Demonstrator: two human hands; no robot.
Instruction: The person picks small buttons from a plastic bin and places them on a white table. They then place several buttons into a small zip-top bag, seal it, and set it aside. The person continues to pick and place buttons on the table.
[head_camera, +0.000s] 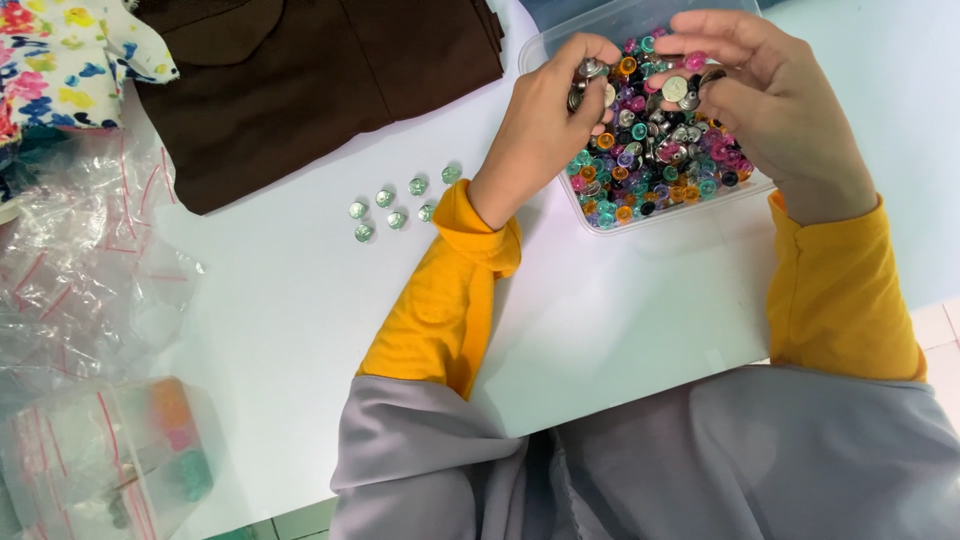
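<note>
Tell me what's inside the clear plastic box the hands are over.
The clear plastic box holds a heap of small buttons in pink, teal, orange, purple, black and silver. The left hand and right hand cover parts of the heap; the box bottom is hidden.

A: So where was the camera sitting for this one?

B: There was just one view, worn on the person's head, and it looked steeply down over the white tabletop (300, 300). It sat pretty close, so the yellow sleeves and the grey cloth at the body filled the bottom edge.

A: Which way did it face?

B: Forward, away from the body. The clear plastic tub of coloured snap buttons (655, 150) sat near the top edge, and the dark brown folded fabric (300, 80) ran off the top left.
</note>
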